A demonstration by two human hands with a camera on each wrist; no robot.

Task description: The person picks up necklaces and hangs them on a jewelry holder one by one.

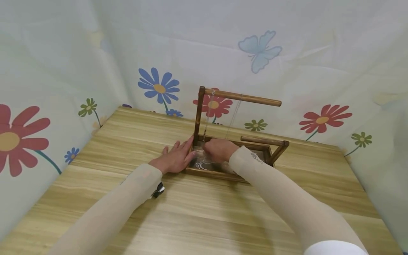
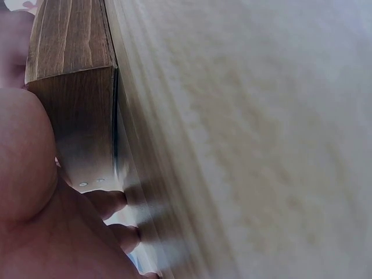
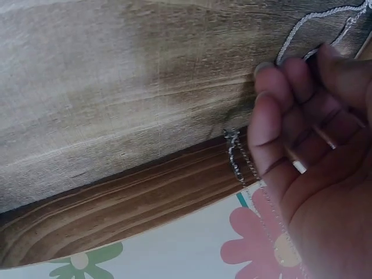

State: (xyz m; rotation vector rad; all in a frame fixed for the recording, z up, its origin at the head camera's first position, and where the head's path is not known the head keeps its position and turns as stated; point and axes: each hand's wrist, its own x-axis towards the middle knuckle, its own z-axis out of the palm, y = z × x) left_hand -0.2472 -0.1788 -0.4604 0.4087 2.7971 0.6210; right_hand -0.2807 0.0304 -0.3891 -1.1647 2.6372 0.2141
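A dark wooden jewellery stand has a shallow tray (image 1: 220,175) at its base. My left hand (image 1: 174,158) rests against the tray's left end, fingers straight; in the left wrist view its fingertips touch the tabletop beside the wooden end (image 2: 75,116). Inside the tray, my right hand (image 1: 220,149) has its fingers curled. A silver chain (image 3: 299,26) runs to the thumb and fingertips of that hand (image 3: 308,151), which pinch it. Part of this chain lies on the tray floor with a looped end (image 1: 199,165). The right hand hides some of the tray.
From the stand's upper bar (image 1: 255,98) hang two thin necklaces, one near the post (image 1: 209,109) and another further right (image 1: 236,112). A lower bar (image 1: 262,140) juts left from the right post. Behind the wood-grain table (image 1: 127,141) hangs a flower-print cloth (image 1: 191,46).
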